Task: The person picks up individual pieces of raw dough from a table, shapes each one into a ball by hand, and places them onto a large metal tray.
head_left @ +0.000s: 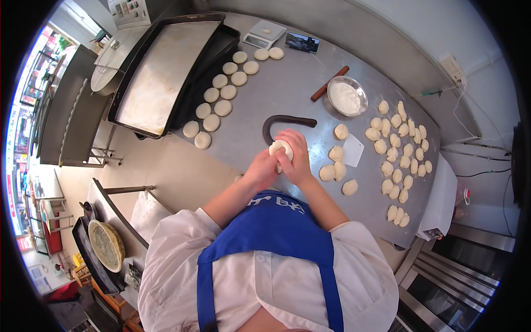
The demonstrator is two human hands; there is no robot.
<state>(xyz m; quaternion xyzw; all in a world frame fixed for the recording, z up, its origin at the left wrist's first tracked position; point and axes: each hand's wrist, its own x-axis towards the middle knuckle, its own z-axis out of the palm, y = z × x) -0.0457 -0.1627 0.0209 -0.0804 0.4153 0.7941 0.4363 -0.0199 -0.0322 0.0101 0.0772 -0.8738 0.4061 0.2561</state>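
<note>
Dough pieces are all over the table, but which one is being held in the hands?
The round dough piece cupped between the left hand and right hand, beside the dark curved tool. All the others lie untouched on the table.

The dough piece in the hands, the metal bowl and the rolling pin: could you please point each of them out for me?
dough piece [280, 148], head view, on its rounded top between the hands.
metal bowl [360, 89], head view, on its right rim.
rolling pin [330, 83], head view, on the middle of the stick.
</note>
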